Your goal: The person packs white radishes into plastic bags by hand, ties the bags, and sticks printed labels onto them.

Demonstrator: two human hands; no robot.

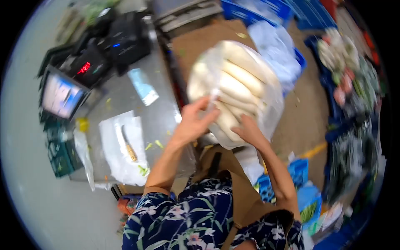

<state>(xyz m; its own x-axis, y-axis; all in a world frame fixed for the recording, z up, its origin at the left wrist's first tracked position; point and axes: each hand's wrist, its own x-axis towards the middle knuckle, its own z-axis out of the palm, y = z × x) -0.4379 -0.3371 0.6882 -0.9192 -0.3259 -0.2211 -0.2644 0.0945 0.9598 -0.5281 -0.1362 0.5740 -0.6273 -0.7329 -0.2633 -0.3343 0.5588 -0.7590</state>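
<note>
A clear plastic bag [273, 112] full of thick white radishes [237, 87] stands in front of me, its mouth spread toward me. My left hand [193, 119] is at the left side of the bag's mouth, with the fingers closed on the plastic and the thumb pointing over the radishes. My right hand [248, 131] reaches in from the lower right. Its thumb and forefinger touch the radishes near the bag's lower rim; the other fingers are hidden and blurred.
On the metal table [164, 121] at left are a knife [128, 146] on white plastic sheeting, a blue-white packet [143, 86], a scale display [84, 68] and a lit screen [62, 93]. A brown board [187, 46] lies behind the bag. Blue crates [298, 173] and bagged vegetables [339, 54] line the right.
</note>
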